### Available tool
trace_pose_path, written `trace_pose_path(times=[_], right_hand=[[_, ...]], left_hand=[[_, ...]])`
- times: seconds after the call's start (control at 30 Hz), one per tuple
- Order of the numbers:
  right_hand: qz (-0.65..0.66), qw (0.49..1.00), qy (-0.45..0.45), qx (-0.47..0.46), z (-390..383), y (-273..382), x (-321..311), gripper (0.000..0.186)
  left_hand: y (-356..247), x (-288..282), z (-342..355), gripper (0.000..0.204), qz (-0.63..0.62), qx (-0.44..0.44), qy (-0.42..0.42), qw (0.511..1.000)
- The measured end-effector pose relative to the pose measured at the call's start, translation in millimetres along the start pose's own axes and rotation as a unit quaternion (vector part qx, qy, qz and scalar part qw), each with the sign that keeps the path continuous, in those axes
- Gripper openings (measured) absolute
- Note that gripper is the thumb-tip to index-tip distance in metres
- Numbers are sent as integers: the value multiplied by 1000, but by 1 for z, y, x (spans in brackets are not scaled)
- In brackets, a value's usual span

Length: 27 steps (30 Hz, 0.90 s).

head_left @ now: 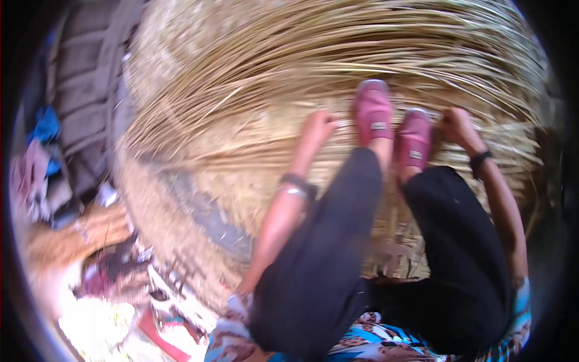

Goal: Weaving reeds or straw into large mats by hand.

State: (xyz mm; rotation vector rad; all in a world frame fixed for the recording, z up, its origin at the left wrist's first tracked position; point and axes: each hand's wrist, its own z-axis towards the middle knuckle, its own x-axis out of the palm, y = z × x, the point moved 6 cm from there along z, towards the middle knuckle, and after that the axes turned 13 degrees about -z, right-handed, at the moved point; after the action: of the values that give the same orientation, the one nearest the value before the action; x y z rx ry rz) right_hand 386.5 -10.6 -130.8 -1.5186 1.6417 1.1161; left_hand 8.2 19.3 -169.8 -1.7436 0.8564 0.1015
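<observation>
Black trousers (pixel 322 259) lie before pale stalks (pixel 325 57) stretching left-to-right — left grip (pixel 319 124) and right grip (pixel 459 128) curled, closure unclear.

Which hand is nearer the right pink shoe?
Right. The right hand is just to the right of the right shoe; the left hand is farther off, left of the left shoe.

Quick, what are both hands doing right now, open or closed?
Left hand: curled closed at the stalks; blur hides whether it grips any.
Right hand: curled closed beside a pink shoe; grip can't be told.
</observation>
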Motion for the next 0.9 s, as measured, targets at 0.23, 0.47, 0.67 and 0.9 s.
trace_pose_path(times=[0.23, 0.47, 0.67, 0.9], right_hand=[[101, 992, -68, -43, 4, 7, -6, 19], [100, 992, -51, -56, 13, 44, -10, 15], [31, 997, -55, -32, 20, 44, -12, 15], [-33, 997, -69, -28, 20, 45, -1, 14]], left_hand=[[-18, -51, -22, 22, 6, -59, -6, 998], [13, -102, -41, 22, 68, -62, -1, 996], [60, -104, -36, 20, -26, -107, 27, 993], [62, -107, -37, 22, 83, -121, 25, 989]])
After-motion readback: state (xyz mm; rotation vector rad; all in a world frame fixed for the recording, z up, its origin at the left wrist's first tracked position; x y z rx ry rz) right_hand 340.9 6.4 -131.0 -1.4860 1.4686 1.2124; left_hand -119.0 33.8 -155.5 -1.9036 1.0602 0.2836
